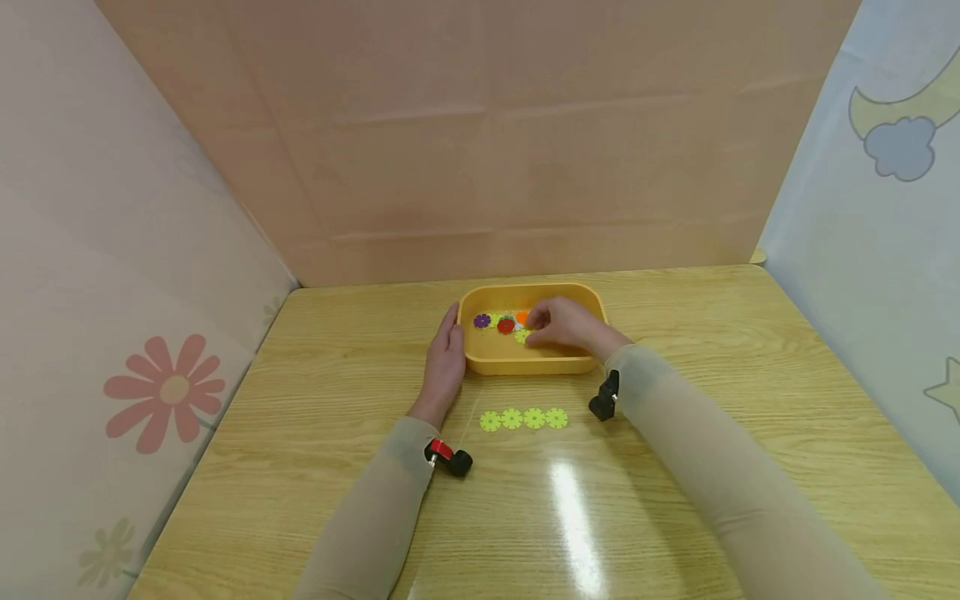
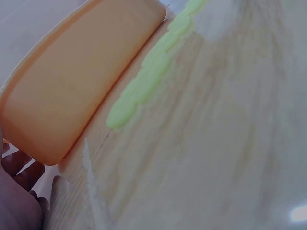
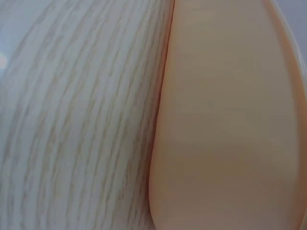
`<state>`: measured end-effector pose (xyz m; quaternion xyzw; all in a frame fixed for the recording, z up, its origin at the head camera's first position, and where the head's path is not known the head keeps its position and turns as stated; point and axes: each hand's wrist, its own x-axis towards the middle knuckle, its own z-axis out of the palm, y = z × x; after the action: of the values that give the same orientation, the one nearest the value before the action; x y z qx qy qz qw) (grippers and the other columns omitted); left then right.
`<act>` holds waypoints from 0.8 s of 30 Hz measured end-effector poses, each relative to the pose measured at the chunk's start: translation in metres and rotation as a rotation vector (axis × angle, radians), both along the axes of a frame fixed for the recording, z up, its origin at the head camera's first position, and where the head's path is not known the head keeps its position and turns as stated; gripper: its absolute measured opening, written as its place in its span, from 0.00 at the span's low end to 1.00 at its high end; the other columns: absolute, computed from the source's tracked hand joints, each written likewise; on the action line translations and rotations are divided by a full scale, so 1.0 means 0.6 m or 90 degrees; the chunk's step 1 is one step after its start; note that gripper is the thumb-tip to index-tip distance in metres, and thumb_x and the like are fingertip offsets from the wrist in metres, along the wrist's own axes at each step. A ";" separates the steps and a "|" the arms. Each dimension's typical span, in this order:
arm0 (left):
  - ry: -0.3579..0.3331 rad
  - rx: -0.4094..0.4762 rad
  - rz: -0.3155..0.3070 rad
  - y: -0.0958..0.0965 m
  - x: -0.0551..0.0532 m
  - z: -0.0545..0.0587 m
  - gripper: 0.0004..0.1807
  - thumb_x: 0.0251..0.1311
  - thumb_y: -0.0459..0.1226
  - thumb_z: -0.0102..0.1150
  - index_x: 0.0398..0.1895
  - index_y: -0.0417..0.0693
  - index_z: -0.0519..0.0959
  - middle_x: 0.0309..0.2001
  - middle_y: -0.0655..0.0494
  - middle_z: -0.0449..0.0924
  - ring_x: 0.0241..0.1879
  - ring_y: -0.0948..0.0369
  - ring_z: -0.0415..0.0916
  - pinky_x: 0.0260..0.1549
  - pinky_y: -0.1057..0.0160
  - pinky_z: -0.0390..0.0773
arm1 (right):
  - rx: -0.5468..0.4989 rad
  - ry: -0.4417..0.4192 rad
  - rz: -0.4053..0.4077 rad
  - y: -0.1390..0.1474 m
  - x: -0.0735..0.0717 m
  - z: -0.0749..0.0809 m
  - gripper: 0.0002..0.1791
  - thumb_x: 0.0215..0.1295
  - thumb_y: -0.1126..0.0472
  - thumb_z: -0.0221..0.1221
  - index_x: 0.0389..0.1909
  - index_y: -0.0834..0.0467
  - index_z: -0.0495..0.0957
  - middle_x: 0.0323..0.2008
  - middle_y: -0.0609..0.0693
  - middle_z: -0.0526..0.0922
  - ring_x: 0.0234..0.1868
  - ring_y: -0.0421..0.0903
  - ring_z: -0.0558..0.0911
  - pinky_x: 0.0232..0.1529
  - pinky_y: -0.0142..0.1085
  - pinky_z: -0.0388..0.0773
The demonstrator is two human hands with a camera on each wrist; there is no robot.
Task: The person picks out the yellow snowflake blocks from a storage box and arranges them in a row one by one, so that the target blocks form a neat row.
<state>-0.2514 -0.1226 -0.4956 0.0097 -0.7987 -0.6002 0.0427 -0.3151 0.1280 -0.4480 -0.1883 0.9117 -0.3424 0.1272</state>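
A yellow tray (image 1: 540,367) stands on the table with several toothed plastic discs inside. My left hand (image 1: 446,358) lies along the tray's left side, fingers extended and touching its outer wall; the left wrist view shows some fingers at the tray's corner. Over the tray's right part, my right hand (image 1: 562,323) reaches in with bent fingers. Its thumb and fingertips are at a yellow-green disc (image 1: 522,337); whether they pinch it cannot be told. Close by lie a red disc (image 1: 506,326), an orange disc (image 1: 522,317) and a purple disc (image 1: 482,321). The right wrist view shows no hand.
In front of the tray, a row of several yellow-green discs (image 1: 512,418) lies on the wooden table (image 1: 337,375). A pinkish-brown backdrop (image 1: 487,150) rises behind the table, with printed panels at both sides.
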 end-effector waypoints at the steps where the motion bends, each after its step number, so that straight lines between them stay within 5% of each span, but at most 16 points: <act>1: 0.000 -0.001 0.001 0.000 0.000 0.000 0.34 0.88 0.53 0.33 0.91 0.57 0.57 0.87 0.60 0.57 0.86 0.56 0.51 0.84 0.50 0.54 | 0.004 0.001 0.002 -0.001 -0.001 -0.001 0.16 0.68 0.58 0.77 0.50 0.62 0.88 0.46 0.55 0.87 0.48 0.53 0.81 0.59 0.48 0.79; 24: 0.007 0.004 -0.007 -0.005 0.000 0.000 0.33 0.88 0.51 0.33 0.91 0.58 0.56 0.88 0.60 0.56 0.86 0.57 0.51 0.84 0.52 0.54 | 0.018 0.003 0.026 -0.016 -0.001 -0.003 0.15 0.70 0.60 0.76 0.52 0.61 0.88 0.49 0.57 0.86 0.53 0.56 0.80 0.62 0.51 0.78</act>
<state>-0.2515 -0.1254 -0.4956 0.0023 -0.7966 -0.6030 0.0437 -0.3156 0.1182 -0.4499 -0.2056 0.9127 -0.3265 0.1346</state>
